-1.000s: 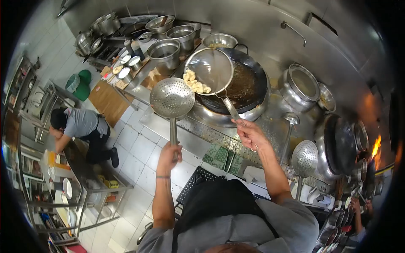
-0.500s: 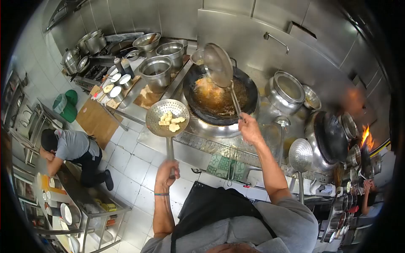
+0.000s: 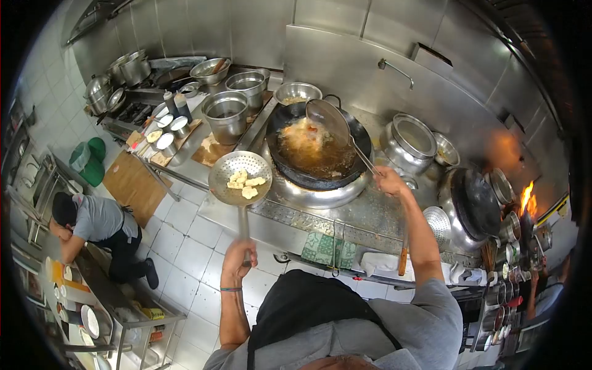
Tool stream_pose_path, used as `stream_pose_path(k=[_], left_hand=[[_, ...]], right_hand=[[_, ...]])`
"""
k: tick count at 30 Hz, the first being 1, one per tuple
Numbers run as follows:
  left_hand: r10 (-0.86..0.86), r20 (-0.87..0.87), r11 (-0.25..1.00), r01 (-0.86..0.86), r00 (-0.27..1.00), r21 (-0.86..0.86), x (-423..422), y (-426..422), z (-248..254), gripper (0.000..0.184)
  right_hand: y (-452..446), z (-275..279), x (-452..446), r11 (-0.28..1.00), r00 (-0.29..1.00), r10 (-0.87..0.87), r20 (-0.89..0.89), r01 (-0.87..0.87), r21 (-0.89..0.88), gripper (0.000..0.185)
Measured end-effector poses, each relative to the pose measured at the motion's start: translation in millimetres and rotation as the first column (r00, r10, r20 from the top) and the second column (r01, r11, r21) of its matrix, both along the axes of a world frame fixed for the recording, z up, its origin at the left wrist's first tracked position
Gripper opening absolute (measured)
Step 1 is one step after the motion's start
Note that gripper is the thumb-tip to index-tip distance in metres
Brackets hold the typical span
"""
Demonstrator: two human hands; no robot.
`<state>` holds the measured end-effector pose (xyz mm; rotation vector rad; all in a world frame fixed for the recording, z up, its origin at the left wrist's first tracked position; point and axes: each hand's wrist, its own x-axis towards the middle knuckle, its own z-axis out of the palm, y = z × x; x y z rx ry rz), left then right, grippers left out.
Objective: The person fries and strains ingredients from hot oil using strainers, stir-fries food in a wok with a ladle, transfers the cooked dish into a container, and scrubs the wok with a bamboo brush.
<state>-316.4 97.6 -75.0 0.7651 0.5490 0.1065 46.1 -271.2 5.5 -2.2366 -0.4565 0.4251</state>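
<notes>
My left hand [image 3: 238, 259] is closed round the handle of a perforated skimmer [image 3: 223, 196], held level in front of the counter. Several pale yellow fried pieces [image 3: 246, 182] lie in its bowl. My right hand [image 3: 390, 182] grips the long handle of a mesh strainer [image 3: 332, 123], whose tilted round head hangs over the right back part of a black wok [image 3: 365, 161]. Brown oil [image 3: 314, 161] foams in the wok, and an orange-red bit shows in the bubbles near the strainer.
Steel pots [image 3: 225, 117] and a bowl [image 3: 297, 92] stand left of and behind the wok. A lidded pot [image 3: 412, 137], a second perforated skimmer [image 3: 436, 223] and another black wok [image 3: 475, 203] are to the right. Flames [image 3: 528, 198] rise at far right. Another person [image 3: 102, 219] leans on a counter at left.
The mesh strainer has come down lower over the wok and to the right, with my right hand moving right. The skimmer and its pieces stay nearly in place.
</notes>
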Motion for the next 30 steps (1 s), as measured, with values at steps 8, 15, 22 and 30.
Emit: stream_pose_path(k=[8,15,22,30], left_hand=[[-0.011,-0.012,0.999,0.012,1.000,0.041,-8,4,5,0.015],[-0.002,-0.039,0.996,0.006,0.999,0.088,-10,1,11,0.017],[0.004,-0.012,0.997,-0.003,1.000,0.083,-10,-6,11,0.023],[0.033,-0.004,0.992,-0.032,0.999,0.119,-17,-20,44,0.027]], right_hand=[[-71,52,-13,0.931,0.949,0.257,0.183,-0.191,-0.312,0.031],[-63,76,-16,0.993,1.000,-0.026,0.014,0.027,-0.113,0.027],[-29,11,56,0.961,0.937,-0.069,-0.341,0.154,0.229,0.031],[-6,-39,62,0.843,0.777,0.186,-0.602,0.189,0.504,0.027]])
